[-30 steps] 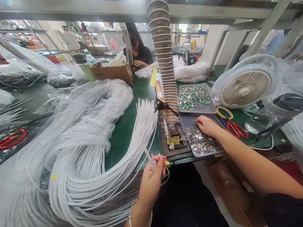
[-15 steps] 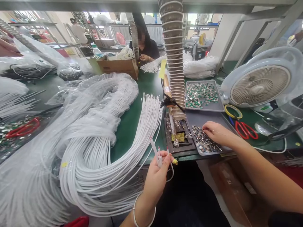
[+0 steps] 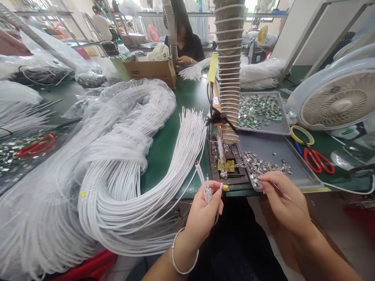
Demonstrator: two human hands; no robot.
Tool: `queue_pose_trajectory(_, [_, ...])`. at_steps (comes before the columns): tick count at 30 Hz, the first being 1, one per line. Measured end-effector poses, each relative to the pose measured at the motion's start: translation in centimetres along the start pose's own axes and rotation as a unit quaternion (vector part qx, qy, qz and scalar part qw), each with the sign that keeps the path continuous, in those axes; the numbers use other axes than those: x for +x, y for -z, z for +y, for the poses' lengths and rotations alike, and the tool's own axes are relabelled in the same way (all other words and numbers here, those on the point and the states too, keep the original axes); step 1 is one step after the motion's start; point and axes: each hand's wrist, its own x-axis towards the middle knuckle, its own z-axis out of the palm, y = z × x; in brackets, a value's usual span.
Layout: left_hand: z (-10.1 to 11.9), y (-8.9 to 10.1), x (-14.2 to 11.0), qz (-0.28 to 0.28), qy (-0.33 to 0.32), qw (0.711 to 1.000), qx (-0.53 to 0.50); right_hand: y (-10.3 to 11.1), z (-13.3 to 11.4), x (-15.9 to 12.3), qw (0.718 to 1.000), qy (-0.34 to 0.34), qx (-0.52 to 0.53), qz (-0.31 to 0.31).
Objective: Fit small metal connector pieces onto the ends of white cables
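My left hand (image 3: 205, 210) is closed around a few short white cables (image 3: 202, 177) whose stripped ends show red tips. One cable end stands between thumb and forefinger, and a yellow wrap (image 3: 225, 188) covers a fingertip. My right hand (image 3: 288, 205) is pinched at the near edge of a grey tray (image 3: 299, 171) with small metal connectors (image 3: 258, 164). A thin silvery wire (image 3: 283, 192), like solder, runs through this hand; anything else at its fingertips is too small to make out. Between the hands, a soldering iron (image 3: 221, 144) points down at a yellow sponge (image 3: 230, 166).
A large bundle of white cables (image 3: 125, 218) curves across the left. Behind the connectors lies a tray of green circuit boards (image 3: 260, 111). A ribbed hose (image 3: 230, 70) hangs centrally; a fan (image 3: 342, 101), yellow tape roll (image 3: 302, 135) and red-handled scissors (image 3: 318, 160) are right. Another person sits opposite.
My right hand has drawn back from among the connectors to the tray's near edge, fingers pinched. My left hand keeps its cables. The camera view has shifted.
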Motion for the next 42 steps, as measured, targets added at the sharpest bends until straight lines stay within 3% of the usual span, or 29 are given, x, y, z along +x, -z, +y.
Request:
queue_pose_trajectory(5, [-0.2,-0.3,0.3,0.003,0.001,1.0,0.003,-2.1,-1.1,-1.4,0.983,-0.105,0.146,-0.033])
queue_pose_trajectory(10, [0.1,-0.3,0.2,-0.024,-0.013,0.999,0.041,-4.0,-2.4,-1.0,0.967,-0.127,0.205,-0.084])
queue_pose_trajectory(17, [0.7,-0.4,0.1,-0.048,-0.04,0.994,0.094,-5.0,-2.6,-0.2,0.951,-0.167,0.243,-0.095])
queue_pose_trajectory(26, [0.2,-0.3,0.3,-0.045,-0.08,0.987,0.129,-5.0,-2.4,-0.2,0.948,-0.161,0.253,-0.104])
queue_pose_trajectory(36, [-0.1,0.3,0.4,-0.02,-0.106,0.976,0.19,-5.7,-2.6,-1.0,0.988,-0.065,0.13,-0.05])
queue_pose_trajectory(42, [-0.5,0.9,0.8,-0.025,-0.088,0.978,0.185,-6.0,-2.8,-1.2,0.99,-0.071,0.113,-0.042])
